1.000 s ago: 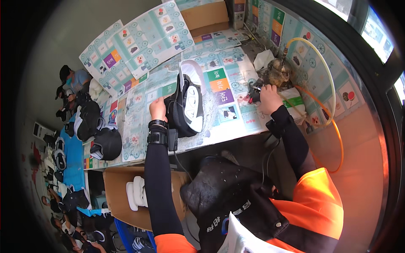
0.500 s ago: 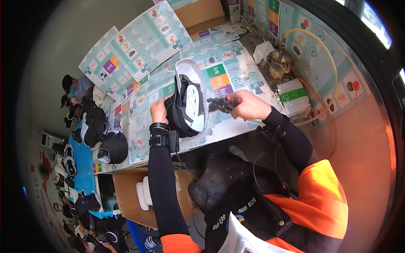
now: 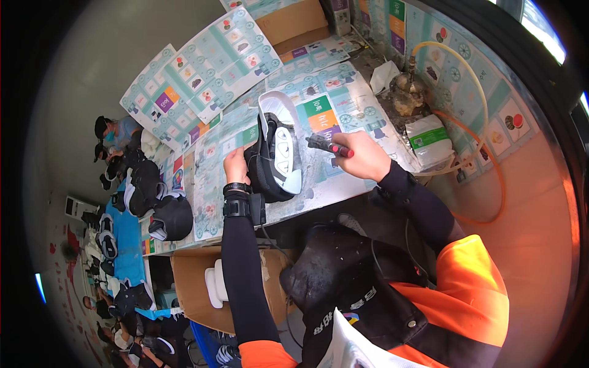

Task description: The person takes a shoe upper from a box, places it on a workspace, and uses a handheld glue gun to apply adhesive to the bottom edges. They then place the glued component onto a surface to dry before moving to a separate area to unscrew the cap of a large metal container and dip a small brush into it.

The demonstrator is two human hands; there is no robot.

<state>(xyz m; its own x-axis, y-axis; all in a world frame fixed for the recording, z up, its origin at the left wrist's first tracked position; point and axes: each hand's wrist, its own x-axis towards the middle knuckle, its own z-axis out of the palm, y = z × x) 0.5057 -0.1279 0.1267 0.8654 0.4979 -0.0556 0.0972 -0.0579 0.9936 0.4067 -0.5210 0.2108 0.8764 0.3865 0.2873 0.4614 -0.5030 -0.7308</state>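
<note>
Hands meet over a shoe [image 3: 277, 156] near the middle of the surface [image 3: 343, 184], which is covered with printed sheets in teal, green, orange and purple. That shoe is black with a white sole and stands tilted on its side, sole turned toward the right. The left hand [image 3: 236, 165] is closed on the black upper from the left, its grip wrapped around the shoe's side; a black wrist strap sits just below it on a long black sleeve. The right hand [image 3: 368, 156] is closed around a red-handled tool [image 3: 328, 146], whose dark tip reaches toward the white sole; whether the tip touches cannot be told.

Toward the far right corner of the surface stands a lumpy, crusted glue pot [image 3: 408, 98], with a crumpled white cloth [image 3: 384, 76] just beside it and a white packet with a green label [image 3: 429, 141] nearer the right edge. An orange hose [image 3: 485, 184] and a pale yellow hose [image 3: 472, 73] loop along the wall past that edge. More black shoes [image 3: 162, 208] lie in a row along the left end of the surface. Below the near edge sits a cardboard box [image 3: 190, 288] with a white part [image 3: 216, 283] against it. A black apron covers the lap, and the right shoulder wears orange.
</note>
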